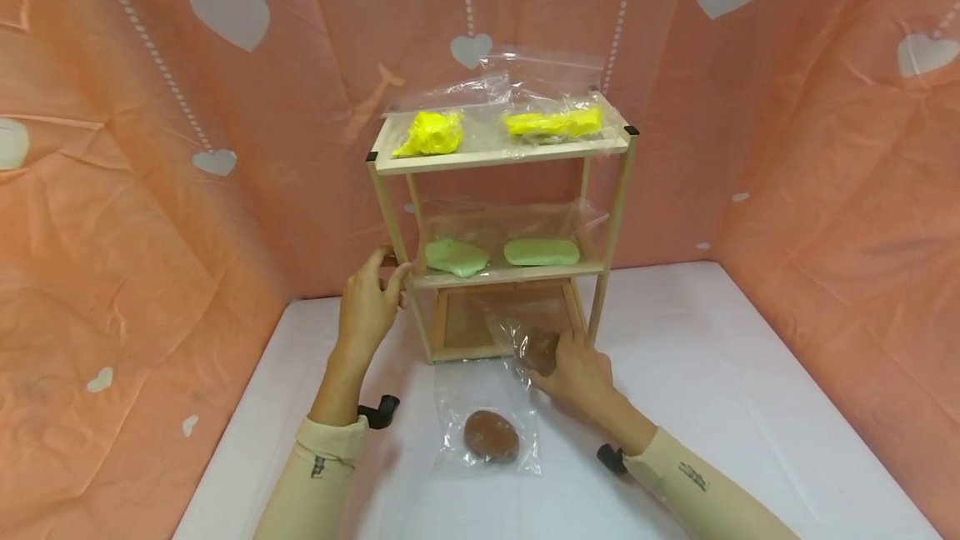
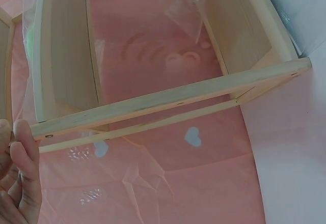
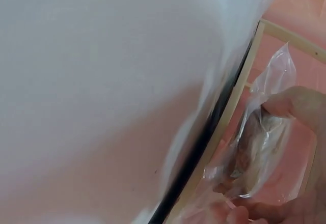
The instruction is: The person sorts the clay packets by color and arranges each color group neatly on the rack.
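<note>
A small wooden shelf rack [image 1: 617,207] with three levels stands on a white table. My left hand [image 1: 367,307] grips its left post beside the middle shelf, thumb and fingers at the wood; the left wrist view shows the fingertips at the post [image 2: 178,99]. With my right hand [image 1: 581,373] I hold a clear plastic bag with a brown clay-like lump [image 1: 538,350] in front of the bottom level. Thumb and fingers close around the bag [image 3: 260,147] in the right wrist view. A second bagged brown lump [image 1: 491,436] lies on the table before the rack.
Two bagged yellow lumps, one rounded [image 1: 435,133] and one long [image 1: 558,122], lie on the top shelf. The middle shelf bears two bagged pale green lumps [image 1: 457,257]. Pink cloth [image 1: 330,215] with white hearts hangs behind and along both sides of the table [image 1: 675,340].
</note>
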### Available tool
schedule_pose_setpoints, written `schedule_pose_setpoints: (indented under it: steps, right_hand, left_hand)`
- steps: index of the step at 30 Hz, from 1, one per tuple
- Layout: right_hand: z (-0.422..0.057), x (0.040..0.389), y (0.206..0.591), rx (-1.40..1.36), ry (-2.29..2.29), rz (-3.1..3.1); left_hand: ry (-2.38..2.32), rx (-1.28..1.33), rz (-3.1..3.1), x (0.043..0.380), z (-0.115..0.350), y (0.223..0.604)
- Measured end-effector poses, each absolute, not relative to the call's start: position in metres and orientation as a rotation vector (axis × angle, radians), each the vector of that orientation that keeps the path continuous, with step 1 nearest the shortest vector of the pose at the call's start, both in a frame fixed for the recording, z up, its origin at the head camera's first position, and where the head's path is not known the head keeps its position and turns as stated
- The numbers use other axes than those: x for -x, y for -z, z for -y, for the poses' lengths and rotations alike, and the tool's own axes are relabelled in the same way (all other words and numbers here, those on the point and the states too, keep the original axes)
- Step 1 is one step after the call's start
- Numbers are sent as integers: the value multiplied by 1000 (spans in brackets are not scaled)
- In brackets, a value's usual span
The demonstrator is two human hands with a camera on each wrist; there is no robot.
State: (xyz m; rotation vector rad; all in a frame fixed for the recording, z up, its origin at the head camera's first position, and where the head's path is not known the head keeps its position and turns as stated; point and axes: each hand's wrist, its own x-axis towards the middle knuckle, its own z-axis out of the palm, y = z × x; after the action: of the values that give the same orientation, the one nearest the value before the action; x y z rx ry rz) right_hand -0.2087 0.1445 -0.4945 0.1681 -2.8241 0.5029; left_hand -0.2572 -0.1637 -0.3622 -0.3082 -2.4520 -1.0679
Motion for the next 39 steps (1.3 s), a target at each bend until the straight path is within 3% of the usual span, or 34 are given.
schedule_pose_setpoints:
  steps: [16, 39]
  right_hand:
    - [-144, 210, 482, -94, -720, 2841]
    - [-138, 235, 499, -126, -997, 2437]
  left_hand:
    - [1067, 316, 2451, 258, 165, 360]
    - [1075, 307, 2450, 257, 163, 361]
